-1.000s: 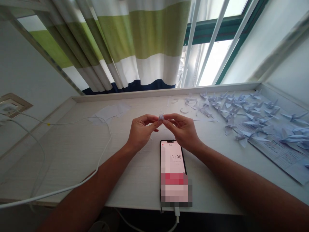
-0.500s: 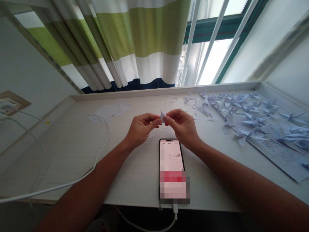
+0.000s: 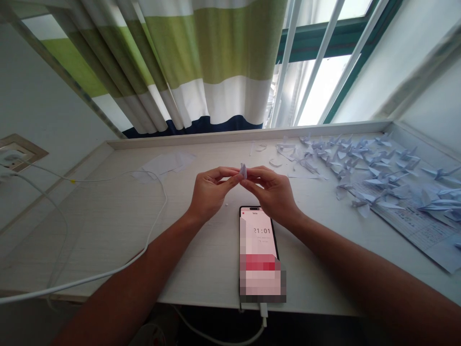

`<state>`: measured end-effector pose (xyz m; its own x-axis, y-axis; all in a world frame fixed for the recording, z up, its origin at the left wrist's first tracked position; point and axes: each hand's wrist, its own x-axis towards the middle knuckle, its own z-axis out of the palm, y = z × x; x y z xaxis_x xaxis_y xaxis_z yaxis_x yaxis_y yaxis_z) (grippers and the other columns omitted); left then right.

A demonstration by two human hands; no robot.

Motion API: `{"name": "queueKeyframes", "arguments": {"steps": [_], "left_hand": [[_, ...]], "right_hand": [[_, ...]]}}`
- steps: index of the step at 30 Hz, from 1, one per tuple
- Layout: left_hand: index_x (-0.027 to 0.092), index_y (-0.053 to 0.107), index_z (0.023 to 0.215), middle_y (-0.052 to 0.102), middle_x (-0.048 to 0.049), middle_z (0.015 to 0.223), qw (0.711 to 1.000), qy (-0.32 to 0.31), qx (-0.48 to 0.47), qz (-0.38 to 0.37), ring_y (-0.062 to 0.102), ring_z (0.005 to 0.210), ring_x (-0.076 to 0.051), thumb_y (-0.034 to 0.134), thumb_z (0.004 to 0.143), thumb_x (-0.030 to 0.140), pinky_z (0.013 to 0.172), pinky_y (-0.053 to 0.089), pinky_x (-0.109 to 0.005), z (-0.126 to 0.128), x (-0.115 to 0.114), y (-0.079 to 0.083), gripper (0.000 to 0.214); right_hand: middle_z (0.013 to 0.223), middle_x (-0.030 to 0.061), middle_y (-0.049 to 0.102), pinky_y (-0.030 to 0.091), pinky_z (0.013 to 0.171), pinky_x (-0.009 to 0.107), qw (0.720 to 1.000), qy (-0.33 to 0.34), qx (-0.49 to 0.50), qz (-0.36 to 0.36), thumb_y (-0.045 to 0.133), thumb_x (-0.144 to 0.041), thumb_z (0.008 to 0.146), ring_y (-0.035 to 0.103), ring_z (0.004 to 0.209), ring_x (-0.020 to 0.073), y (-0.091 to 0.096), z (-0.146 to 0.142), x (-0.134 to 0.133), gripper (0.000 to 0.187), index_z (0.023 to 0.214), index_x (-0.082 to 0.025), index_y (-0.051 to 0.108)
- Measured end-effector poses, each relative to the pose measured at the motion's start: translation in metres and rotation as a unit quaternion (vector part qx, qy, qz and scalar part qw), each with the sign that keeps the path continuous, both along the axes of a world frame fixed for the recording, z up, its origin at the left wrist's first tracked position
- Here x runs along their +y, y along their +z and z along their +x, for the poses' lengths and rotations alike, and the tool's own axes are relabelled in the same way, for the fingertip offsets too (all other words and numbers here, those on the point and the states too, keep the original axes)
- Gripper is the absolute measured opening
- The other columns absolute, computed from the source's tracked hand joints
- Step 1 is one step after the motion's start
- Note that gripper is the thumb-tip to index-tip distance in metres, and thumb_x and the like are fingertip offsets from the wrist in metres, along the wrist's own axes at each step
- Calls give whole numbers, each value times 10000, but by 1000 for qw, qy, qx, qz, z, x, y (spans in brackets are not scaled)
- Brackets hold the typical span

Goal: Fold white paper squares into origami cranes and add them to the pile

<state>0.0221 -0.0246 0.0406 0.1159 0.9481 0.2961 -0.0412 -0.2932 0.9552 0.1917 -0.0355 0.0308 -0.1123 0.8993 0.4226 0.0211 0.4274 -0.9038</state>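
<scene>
Running from the wall socket (image 3: 19, 153) at far left, a white cable (image 3: 166, 199) loops across the pale wood-grain desk (image 3: 90, 240) toward the lower left, and beyond its loop lie a few flat white paper scraps (image 3: 162, 166), below the green, white and navy striped curtain (image 3: 209, 53). Near the middle, the left hand (image 3: 212, 194) pinches a small folded piece of lilac paper (image 3: 243, 170) between thumb and forefinger, and the right hand (image 3: 272, 194) closes on it from the other side, both grips firm, with the fingertips meeting at the paper. The piece is held in the air over the desk, just above the top of the phone. Compared with a moment ago it has turned from a tilted lie to nearly upright, its long axis pointing up from the fingertips with a slight lean left. Under the hands a smartphone (image 3: 257, 235) lies face up, its clock now at 21:01 and its lower screen pixelated. Further right, many folded paper cranes (image 3: 382, 168) in the same lilac spread over the desk, some on a printed sheet (image 3: 414, 228), beneath the bright window (image 3: 324, 91)
</scene>
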Motion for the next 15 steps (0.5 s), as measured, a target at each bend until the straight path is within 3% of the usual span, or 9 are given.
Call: {"name": "queueKeyframes", "arguments": {"steps": [6,10,15], "left_hand": [[173,744,844,750,-21,833,999,29,-36,-17,709,787,-163,911,689,341,788,604,-334,1,1,-1,282],[176,730,892,742,-22,876,998,36,-49,-9,699,815,-151,913,683,335,785,592,-306,2,2,-4,320],[189,766,1029,761,-47,975,995,-30,-63,-69,690,872,-154,876,743,350,789,571,-294,1,3,-6,346]], "right_hand": [[901,50,767,626,876,447,997,-33,56,-37,865,-455,754,726,854,217,-3,0,3,302,920,-221,771],[869,40,756,624,842,418,994,-12,83,-75,894,-453,709,716,830,203,-2,-1,3,349,937,-220,771],[863,37,765,620,854,408,988,15,112,-106,908,-427,694,721,820,194,4,0,0,309,863,-208,770]]}}
